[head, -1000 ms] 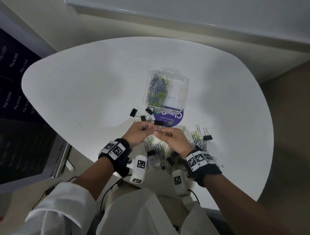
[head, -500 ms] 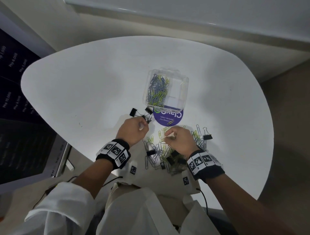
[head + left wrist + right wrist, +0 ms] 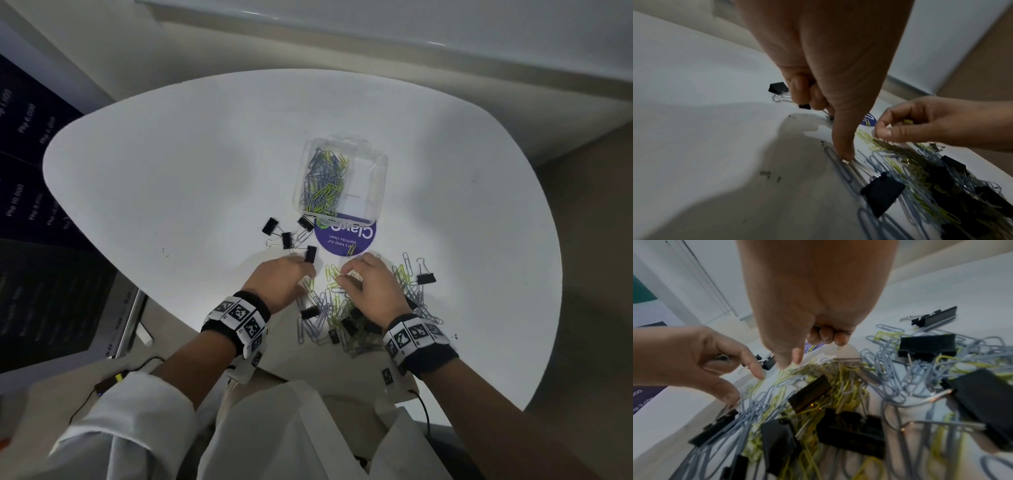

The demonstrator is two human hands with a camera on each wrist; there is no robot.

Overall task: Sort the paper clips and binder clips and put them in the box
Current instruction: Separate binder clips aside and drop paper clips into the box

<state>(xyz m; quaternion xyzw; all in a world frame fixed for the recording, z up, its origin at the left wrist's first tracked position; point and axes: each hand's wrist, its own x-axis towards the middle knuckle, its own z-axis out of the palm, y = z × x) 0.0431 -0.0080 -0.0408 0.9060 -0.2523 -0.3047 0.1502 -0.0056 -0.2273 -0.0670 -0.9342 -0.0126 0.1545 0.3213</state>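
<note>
**Entry: mixed clip pile, both hands at its far edge**

Landmark: the mixed pile (image 3: 346, 315) of grey and yellow paper clips with black binder clips tangled in it, on the white table (image 3: 171, 171) at its near edge.

- Box (image 3: 342, 181): clear plastic, beyond the pile, well apart from it. One side holds paper clips; the other side looks bare. A purple round sticker (image 3: 346, 240) lies between box and pile.
- Sorted binder clips (image 3: 286, 236): a small black group beyond the pile's left corner, beside the box's near left corner.
- Left hand (image 3: 281, 281): at the pile's far left edge. Curled fingers hold a binder clip (image 3: 310, 254) that sticks out toward the sorted group. The thumb (image 3: 844, 146) is stretched down onto the wire handles of another binder clip (image 3: 882, 193) at the pile's left margin. That clip's long axis runs from the thumb toward the person, body end nearest the person.
- Right hand (image 3: 371, 287): over the pile's far middle. Thumb and forefinger are closing toward a pinch just above yellow paper clips; the other fingers are curled in, with a bit of wire showing under them. What they hold cannot be told.

Judgement: the left hand is nearer the sorted group and the clip under its thumb; the right is nearer the loose paper clips, which lie directly below its fingertips.
</note>
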